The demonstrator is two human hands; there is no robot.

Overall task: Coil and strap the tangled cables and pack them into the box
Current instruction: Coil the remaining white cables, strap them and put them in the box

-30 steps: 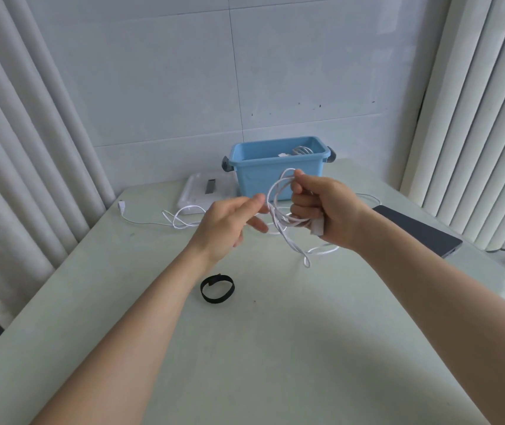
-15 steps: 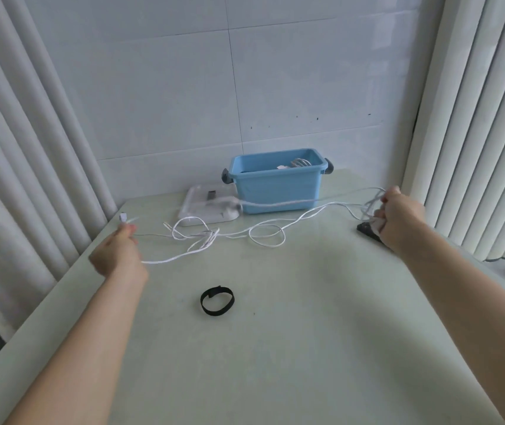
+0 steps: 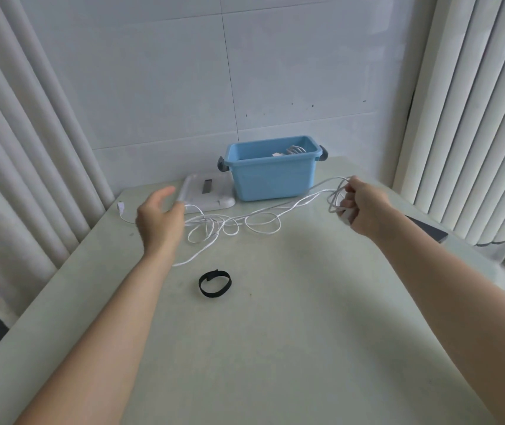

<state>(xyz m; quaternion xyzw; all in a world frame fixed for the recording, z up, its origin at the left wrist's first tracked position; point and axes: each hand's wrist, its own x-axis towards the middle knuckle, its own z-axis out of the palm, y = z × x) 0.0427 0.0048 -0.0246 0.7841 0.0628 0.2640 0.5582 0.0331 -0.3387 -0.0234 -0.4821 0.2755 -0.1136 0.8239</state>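
A long white cable (image 3: 262, 223) lies in loose tangled loops across the back of the table, and its plug end (image 3: 120, 206) rests near the left edge. My right hand (image 3: 367, 207) grips a few gathered loops of this cable together with a white plug, held above the table to the right of the blue box (image 3: 272, 179). My left hand (image 3: 159, 219) hovers with thumb spread just left of the tangle, its fingertips beside a strand. A black strap ring (image 3: 214, 283) lies on the table in front of the tangle. A coiled cable (image 3: 295, 149) sits inside the box.
A white lid (image 3: 208, 194) lies flat left of the box, against the tiled wall. A dark flat device (image 3: 429, 231) sits at the table's right edge behind my right forearm. Curtains hang on both sides.
My left hand has let go of the cable near the left edge and moved right toward the tangle. My right hand has come slightly inward with its loops, and the cable has slackened.
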